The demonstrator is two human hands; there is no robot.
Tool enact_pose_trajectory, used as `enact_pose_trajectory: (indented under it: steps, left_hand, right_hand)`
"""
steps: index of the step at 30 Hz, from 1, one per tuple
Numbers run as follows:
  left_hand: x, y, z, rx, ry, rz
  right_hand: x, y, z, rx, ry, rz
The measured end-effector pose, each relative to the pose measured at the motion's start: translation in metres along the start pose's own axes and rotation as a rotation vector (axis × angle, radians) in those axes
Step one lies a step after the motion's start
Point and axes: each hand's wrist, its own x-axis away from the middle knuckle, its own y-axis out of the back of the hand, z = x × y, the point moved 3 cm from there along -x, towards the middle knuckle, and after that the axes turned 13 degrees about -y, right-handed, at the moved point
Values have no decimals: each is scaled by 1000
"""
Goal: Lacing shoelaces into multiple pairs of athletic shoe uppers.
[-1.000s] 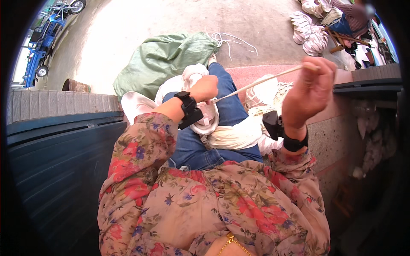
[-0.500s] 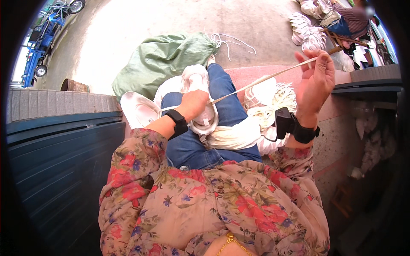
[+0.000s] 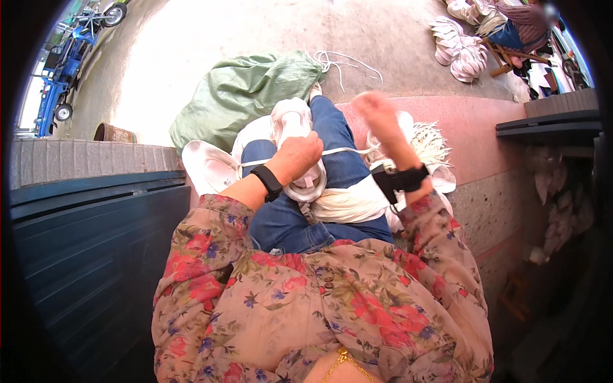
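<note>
A white shoe (image 3: 291,118) rests on my lap with its opening toward me. Over its middle, my left hand (image 3: 299,155) is closed on a cream shoelace (image 3: 345,150), which runs out on both sides of the fist. To the right, my right hand (image 3: 381,115) is raised above the thigh and smeared by motion, so its fingers and any hold cannot be made out. Beside my left forearm lies another white shoe (image 3: 209,165). A bundle of cream laces (image 3: 345,205) lies across my lap, and another lace bundle (image 3: 429,143) sits to the right.
A green sack (image 3: 246,89) with white drawstrings lies ahead of my knees. Dark blue panels (image 3: 96,230) stand at my left, and a ledge (image 3: 549,124) juts in at right. Farther right, a seated person (image 3: 520,32) is near piled white shoes (image 3: 458,51).
My right hand has come down and left from the far right, and the lace that was stretched up to it now hangs slack and low. My left hand stays over the shoe, shifted slightly right.
</note>
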Motion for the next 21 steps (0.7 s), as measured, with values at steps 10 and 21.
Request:
enact_pose_trajectory:
  steps: [10, 21]
  left_hand:
    - [22, -13, 36, 558, 324, -157]
    - [15, 3, 4, -79, -20, -353]
  right_hand:
    - [-3, -68, -61, 105, -112, 341]
    - [1, -83, -56, 12, -120, 492]
